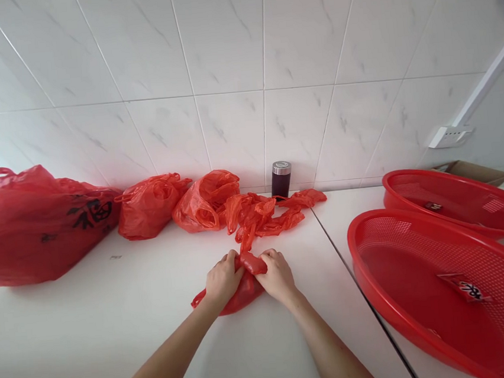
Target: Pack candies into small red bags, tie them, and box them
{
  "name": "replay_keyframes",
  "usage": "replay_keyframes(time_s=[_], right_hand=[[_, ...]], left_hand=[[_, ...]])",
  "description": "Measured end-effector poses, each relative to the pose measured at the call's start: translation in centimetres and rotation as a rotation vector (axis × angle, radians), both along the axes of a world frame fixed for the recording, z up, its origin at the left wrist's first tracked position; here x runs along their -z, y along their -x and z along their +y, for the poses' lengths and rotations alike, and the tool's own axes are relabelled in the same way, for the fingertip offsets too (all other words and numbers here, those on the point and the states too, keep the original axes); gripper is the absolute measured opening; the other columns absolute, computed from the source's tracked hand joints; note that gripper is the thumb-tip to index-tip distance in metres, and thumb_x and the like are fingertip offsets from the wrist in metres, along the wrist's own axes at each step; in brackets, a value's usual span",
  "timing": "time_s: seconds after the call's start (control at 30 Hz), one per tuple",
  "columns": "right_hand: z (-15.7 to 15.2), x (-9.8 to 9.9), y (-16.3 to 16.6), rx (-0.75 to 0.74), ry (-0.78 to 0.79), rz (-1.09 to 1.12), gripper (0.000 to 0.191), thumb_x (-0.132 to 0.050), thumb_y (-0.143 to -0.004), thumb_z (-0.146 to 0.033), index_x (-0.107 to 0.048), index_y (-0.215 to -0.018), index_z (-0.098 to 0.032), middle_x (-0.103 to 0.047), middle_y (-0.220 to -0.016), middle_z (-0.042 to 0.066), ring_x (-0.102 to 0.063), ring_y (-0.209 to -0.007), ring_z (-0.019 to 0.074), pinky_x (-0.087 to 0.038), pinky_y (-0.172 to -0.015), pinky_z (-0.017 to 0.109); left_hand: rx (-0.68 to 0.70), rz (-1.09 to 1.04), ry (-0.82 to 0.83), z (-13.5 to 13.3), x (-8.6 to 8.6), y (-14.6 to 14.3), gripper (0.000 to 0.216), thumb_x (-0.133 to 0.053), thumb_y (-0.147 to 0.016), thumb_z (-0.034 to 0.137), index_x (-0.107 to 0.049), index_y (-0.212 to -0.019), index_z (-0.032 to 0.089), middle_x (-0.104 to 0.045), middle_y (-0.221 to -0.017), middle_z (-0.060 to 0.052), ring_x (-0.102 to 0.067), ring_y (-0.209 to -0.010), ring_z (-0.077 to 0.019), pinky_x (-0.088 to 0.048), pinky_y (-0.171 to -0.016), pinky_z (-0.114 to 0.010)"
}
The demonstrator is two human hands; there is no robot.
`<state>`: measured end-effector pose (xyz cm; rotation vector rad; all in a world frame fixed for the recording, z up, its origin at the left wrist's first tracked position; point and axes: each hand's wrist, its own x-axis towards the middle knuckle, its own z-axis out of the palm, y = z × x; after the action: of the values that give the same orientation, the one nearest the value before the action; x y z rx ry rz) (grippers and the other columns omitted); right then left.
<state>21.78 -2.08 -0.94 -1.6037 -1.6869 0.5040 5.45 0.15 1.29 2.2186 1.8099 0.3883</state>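
Note:
A red plastic bag (244, 295) with something bulky inside lies on the white table, between my hands. My left hand (223, 279) has its fingers closed on the bag's gathered top from the left. From the right, my right hand (277, 274) grips the same bunched plastic, close to the other hand. A twisted end of the film sticks up past the fingers, toward the back. What the bag holds is hidden. Just behind my hands lie crumpled red bags (254, 209).
Filled red bags (149, 208) line the tiled wall, with a large bag (37, 227) at far left. A dark tumbler (281, 180) stands behind the crumpled bags. Two red plastic baskets (404, 293) with small packets inside occupy the right, past a table seam.

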Motion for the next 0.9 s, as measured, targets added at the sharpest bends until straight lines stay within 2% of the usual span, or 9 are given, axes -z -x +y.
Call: replay_keyframes(time_s=[0.13, 0.2, 0.3, 0.33, 0.5, 0.9], right_hand=[[-0.3, -1.0, -0.3, -0.036, 0.004, 0.134, 0.038, -0.065, -0.077, -0.047, -0.064, -0.107, -0.023, -0.062, -0.111, 0.006, -0.057, -0.102, 0.0217, -0.043, -0.089, 0.034], [-0.2, -1.0, -0.1, -0.029, -0.061, 0.142, 0.033, -0.063, -0.080, -0.045, -0.065, -0.106, -0.025, -0.063, -0.110, 0.005, -0.057, -0.101, 0.0209, -0.043, -0.090, 0.033], [0.2, -0.1, 0.1, -0.030, -0.108, 0.047, 0.010, -0.058, -0.084, -0.029, -0.065, -0.089, -0.023, -0.065, -0.095, 0.003, -0.057, -0.091, 0.0202, -0.043, -0.084, 0.032], [0.3, 0.3, 0.0, -0.025, -0.108, 0.029, 0.009, -0.055, -0.085, -0.025, -0.063, -0.084, -0.022, -0.065, -0.090, 0.003, -0.057, -0.087, 0.0198, -0.043, -0.081, 0.031], [1.0, 1.4, -0.7, 0.031, -0.109, 0.043, 0.013, -0.042, -0.088, -0.019, -0.053, -0.081, -0.022, -0.062, -0.083, 0.002, -0.057, -0.077, 0.0190, -0.042, -0.071, 0.030], [1.3, 1.4, -0.6, 0.176, -0.098, 0.263, 0.013, -0.040, -0.087, -0.022, -0.050, -0.078, -0.023, -0.061, -0.075, 0.000, -0.056, -0.071, 0.0177, -0.041, -0.069, 0.029]], left_hand=[[0.034, -0.010, -0.050, -1.1, 0.4, -0.4, 0.011, -0.040, -0.089, 0.029, -0.046, -0.096, 0.023, -0.063, -0.098, -0.006, -0.062, -0.086, -0.0223, -0.038, -0.063, -0.029], [0.041, -0.022, -0.072, -1.5, 0.6, -0.5, 0.009, -0.042, -0.088, 0.026, -0.047, -0.094, 0.023, -0.062, -0.097, -0.005, -0.061, -0.088, -0.0221, -0.039, -0.066, -0.030], [0.021, -0.049, -0.097, -1.9, 0.6, -0.5, 0.011, -0.046, -0.086, 0.027, -0.048, -0.095, 0.023, -0.063, -0.096, -0.004, -0.061, -0.087, -0.0217, -0.041, -0.071, -0.031], [0.011, -0.064, -0.101, -2.0, 0.7, -0.4, 0.012, -0.047, -0.086, 0.031, -0.049, -0.094, 0.023, -0.063, -0.095, -0.003, -0.061, -0.085, -0.0216, -0.041, -0.072, -0.031], [0.000, -0.113, -0.128, -2.2, 1.0, -0.3, 0.028, -0.047, -0.086, 0.050, -0.052, -0.086, 0.022, -0.063, -0.089, -0.004, -0.061, -0.080, -0.0236, -0.042, -0.071, -0.034], [0.005, -0.138, -0.121, -1.6, 2.1, -0.3, 0.034, -0.044, -0.088, 0.053, -0.056, -0.092, 0.021, -0.063, -0.093, -0.006, -0.061, -0.086, -0.0259, -0.043, -0.078, -0.038]])
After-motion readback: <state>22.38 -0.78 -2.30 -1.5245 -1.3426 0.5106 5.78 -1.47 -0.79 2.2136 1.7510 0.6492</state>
